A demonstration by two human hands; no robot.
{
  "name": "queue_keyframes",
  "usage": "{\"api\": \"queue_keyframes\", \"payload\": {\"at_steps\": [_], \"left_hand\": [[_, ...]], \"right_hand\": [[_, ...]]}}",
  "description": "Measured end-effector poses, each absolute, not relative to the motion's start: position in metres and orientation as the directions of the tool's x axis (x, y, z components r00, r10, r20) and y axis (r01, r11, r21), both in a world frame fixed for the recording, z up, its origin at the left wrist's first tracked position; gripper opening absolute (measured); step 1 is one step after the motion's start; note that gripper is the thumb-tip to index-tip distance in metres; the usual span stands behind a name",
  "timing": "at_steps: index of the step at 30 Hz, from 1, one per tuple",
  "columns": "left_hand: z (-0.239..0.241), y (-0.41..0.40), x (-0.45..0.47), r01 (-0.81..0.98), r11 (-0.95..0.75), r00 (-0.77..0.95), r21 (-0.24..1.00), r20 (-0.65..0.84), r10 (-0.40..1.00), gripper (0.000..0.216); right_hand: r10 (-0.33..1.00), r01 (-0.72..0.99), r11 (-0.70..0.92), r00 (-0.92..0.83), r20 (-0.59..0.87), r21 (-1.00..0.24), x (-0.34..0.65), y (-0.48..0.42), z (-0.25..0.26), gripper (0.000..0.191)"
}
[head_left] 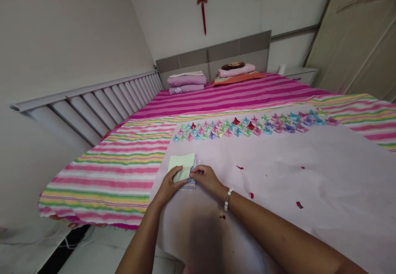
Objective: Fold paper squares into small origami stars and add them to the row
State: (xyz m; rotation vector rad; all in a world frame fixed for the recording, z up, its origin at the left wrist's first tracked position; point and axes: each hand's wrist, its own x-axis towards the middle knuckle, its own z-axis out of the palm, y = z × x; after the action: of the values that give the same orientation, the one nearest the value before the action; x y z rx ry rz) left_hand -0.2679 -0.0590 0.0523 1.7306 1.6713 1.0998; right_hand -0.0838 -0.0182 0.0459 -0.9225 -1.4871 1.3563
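A stack of square paper sheets (pixel 183 161), pale green on top with other pastel edges below, lies on a large pale pink sheet (pixel 278 158) spread over the bed. My left hand (pixel 170 183) grips the near side of the stack, its thumb along the front and fingers resting over the top. At the stack's right edge, my right hand (pixel 206 176) pinches the sheet edges between thumb and fingertips. A bracelet of white beads (pixel 228 199) circles my right wrist. Rows of small folded paper pieces (pixel 236 121) in many colours stand beyond the stack.
Small red paper scraps (pixel 299 204) are scattered right of my hands. The striped bedspread (pixel 123 171) extends left and behind. A white railing (pixel 102 101) runs along the left side. Folded bedding (pixel 187 81) and pillows (pixel 236 71) sit near the headboard (pixel 213 57).
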Motion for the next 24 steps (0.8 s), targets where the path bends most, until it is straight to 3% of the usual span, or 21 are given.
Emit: {"api": "queue_keyframes", "payload": {"at_steps": [16, 24], "left_hand": [[0.0578, -0.0609, -0.2663, 0.582, -0.100, -0.079, 0.807, 0.178, 0.981, 0.062], [0.0601, -0.0611, -0.2645, 0.591, -0.098, -0.084, 0.801, 0.182, 0.980, 0.059]], "right_hand": [[0.954, 0.053, 0.055, -0.296, 0.037, -0.997, -0.0868, -0.0183, 0.0436, 0.005], [0.977, 0.128, 0.050, -0.214, 0.021, -0.990, -0.0935, -0.0208, 0.0445, 0.012]]}}
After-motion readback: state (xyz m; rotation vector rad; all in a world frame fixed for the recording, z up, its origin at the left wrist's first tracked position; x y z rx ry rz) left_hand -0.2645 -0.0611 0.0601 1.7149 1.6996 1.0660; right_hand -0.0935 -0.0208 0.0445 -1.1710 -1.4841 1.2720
